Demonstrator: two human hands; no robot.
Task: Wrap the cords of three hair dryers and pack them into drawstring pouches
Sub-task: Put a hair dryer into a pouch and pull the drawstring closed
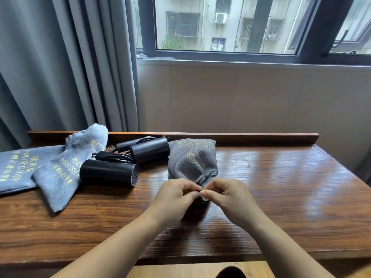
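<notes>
Centrally, both hands (left (176, 194), right (224, 192)) pinch the black drawstring (208, 177) of a filled grey fabric pouch (190, 159) just beyond them on the desk (281, 187).

You had a dark wooden surface (281, 197) with a raised far edge. Grey curtains (60, 67) hung at far left, and a dark-framed window (230, 55) showed a building with an air-conditioner unit (221, 18).

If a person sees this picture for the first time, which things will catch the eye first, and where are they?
First, the two hands at the centre: the left hand and right hand pinch the drawstring at the mouth of a filled grey pouch. To the left, two black dryers lie on the wooden table beside two flat pouches. Behind is a large window.
</notes>
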